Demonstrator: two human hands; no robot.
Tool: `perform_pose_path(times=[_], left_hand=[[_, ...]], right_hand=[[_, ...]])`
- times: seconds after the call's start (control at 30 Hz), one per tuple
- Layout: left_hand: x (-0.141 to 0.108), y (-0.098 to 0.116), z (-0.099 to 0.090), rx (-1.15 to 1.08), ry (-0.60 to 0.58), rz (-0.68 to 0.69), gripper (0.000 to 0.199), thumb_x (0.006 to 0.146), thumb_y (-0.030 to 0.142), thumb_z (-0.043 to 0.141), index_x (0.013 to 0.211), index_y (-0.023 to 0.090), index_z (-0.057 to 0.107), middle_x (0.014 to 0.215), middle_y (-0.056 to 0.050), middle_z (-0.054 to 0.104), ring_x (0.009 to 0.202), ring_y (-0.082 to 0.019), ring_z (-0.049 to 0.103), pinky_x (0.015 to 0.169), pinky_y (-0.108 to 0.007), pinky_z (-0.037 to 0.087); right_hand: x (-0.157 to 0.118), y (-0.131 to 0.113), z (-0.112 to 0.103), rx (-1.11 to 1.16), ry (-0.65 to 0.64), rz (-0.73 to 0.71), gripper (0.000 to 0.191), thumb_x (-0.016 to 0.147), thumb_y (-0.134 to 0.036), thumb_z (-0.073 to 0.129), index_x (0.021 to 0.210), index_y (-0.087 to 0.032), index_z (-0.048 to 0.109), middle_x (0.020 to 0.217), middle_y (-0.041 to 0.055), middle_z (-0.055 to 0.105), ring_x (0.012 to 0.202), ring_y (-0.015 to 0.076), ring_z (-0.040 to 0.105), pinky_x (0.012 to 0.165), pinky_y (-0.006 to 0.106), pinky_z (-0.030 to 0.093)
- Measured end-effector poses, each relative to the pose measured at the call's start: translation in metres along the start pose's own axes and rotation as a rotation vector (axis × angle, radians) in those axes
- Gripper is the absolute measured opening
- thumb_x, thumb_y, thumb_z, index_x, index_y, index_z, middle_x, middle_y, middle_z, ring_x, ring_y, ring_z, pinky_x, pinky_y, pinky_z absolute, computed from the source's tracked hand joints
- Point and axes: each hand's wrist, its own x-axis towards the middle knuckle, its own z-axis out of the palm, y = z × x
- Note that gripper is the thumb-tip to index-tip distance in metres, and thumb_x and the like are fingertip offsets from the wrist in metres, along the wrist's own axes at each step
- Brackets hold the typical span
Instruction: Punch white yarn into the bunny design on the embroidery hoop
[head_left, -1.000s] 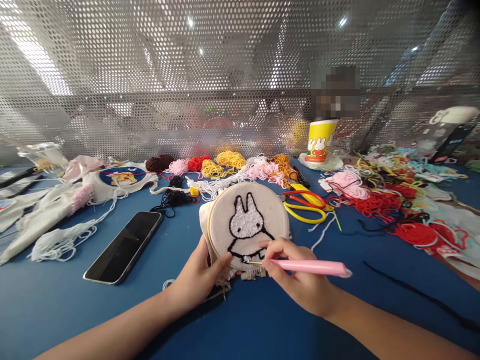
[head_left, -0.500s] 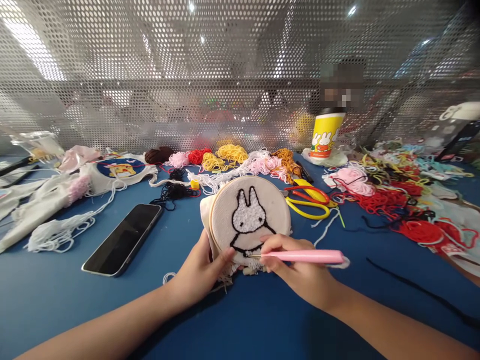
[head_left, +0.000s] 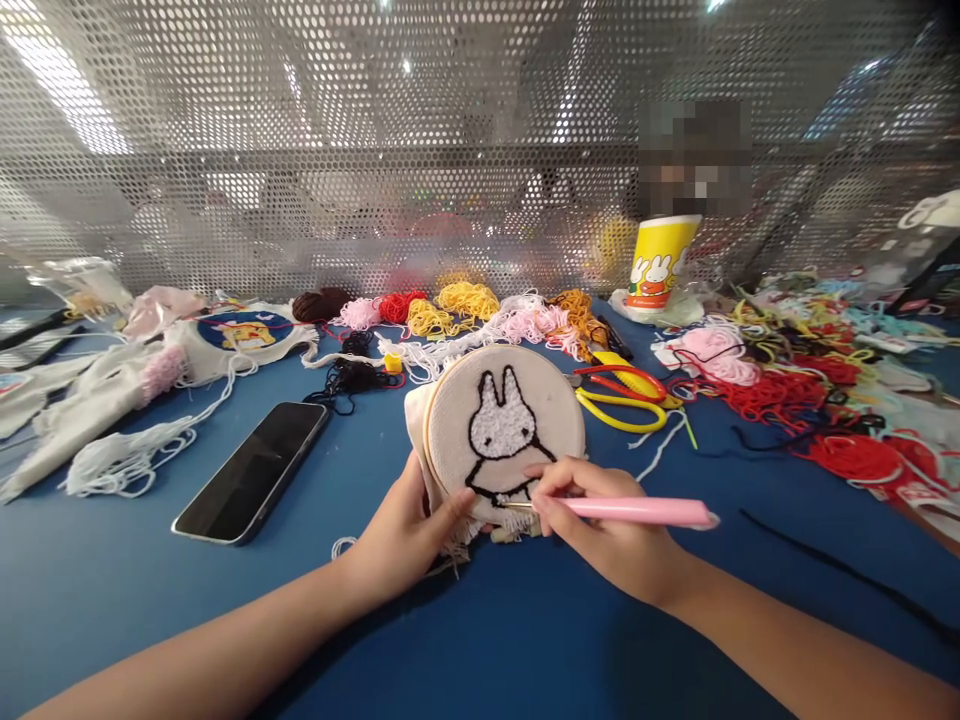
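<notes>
Here's the hooped cloth, front and centre over the blue tabletop, face tilted to the wearer, the phone off to the left and yellow-handled scissors just beyond the right rim. It should be a light piece, stiff at the ring and soft in the loops, so the rim is the place to grip; and there's the left hand, closed on the lower left edge, thumb over the front. The right hand pinches a pink punch needle low on the handle, near the metal shaft: good choice, I'd say, since that smooth barrel could slip and the thin tip looks easy to bend. And the looks? Cream fabric, fluffy white rabbit head, bold black outline, two dark eyes, plain cream body, frayed threads along the bottom.
</notes>
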Motion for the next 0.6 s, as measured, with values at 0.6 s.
perform_pose_path(times=[0.6], left_hand=[[0.002, 0.0, -0.003, 0.058, -0.026, 0.025, 0.054, 0.078, 0.033, 0.046, 0.124, 0.018, 0.023, 0.118, -0.01, 0.044, 0.11, -0.025, 0.039, 0.094, -0.038, 0.033]], right_hand=[[0.003, -0.012, -0.001, -0.14, -0.003, -0.121, 0.008, 0.076, -0.017, 0.047, 0.07, -0.018, 0.052, 0.059, -0.0015, 0.057, 0.052, 0.0072, 0.053, 0.05, 0.018, 0.043]])
